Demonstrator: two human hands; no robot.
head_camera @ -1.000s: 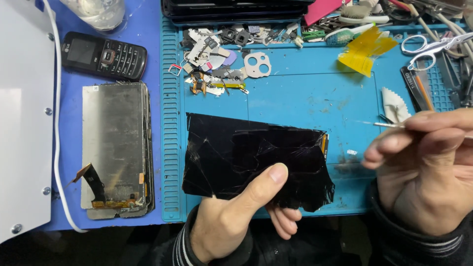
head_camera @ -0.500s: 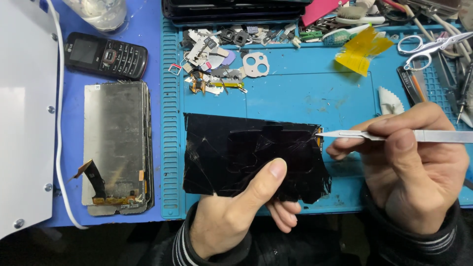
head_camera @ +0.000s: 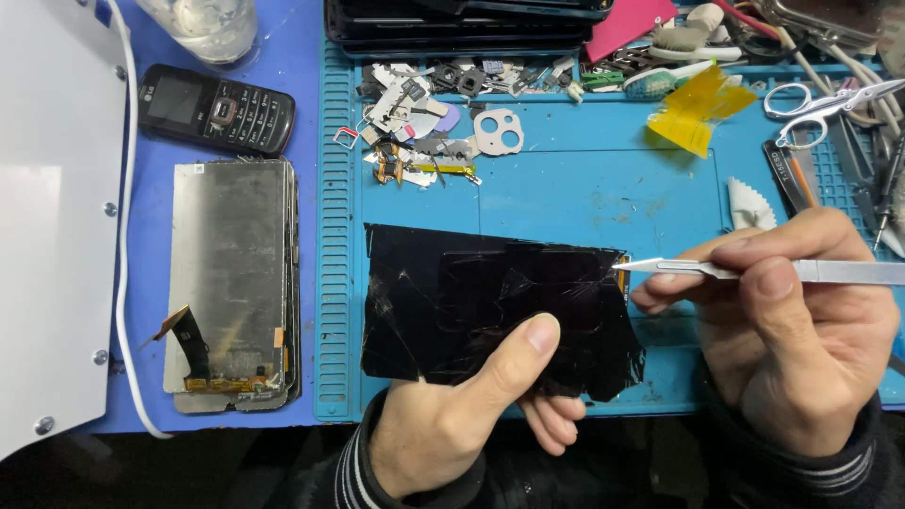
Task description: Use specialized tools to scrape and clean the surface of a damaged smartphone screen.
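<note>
Head view: left hand (head_camera: 452, 415) pinching black film sheet (head_camera: 490, 306) over blue mat (head_camera: 603, 193), thumb on top. Right hand (head_camera: 782, 330) gripping metal blade (head_camera: 660, 267), tip at sheet's right edge. Keep blade shallow, sheet pinned flat.

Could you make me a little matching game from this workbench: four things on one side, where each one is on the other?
Things:
1. black sheet
2. blade
3. keypad phone
4. scissors

Places:
A. top right of the mat
B. in the right hand
C. under the left hand's thumb
D. upper left, on the blue surface

Pairs: 1-C, 2-B, 3-D, 4-A
</note>
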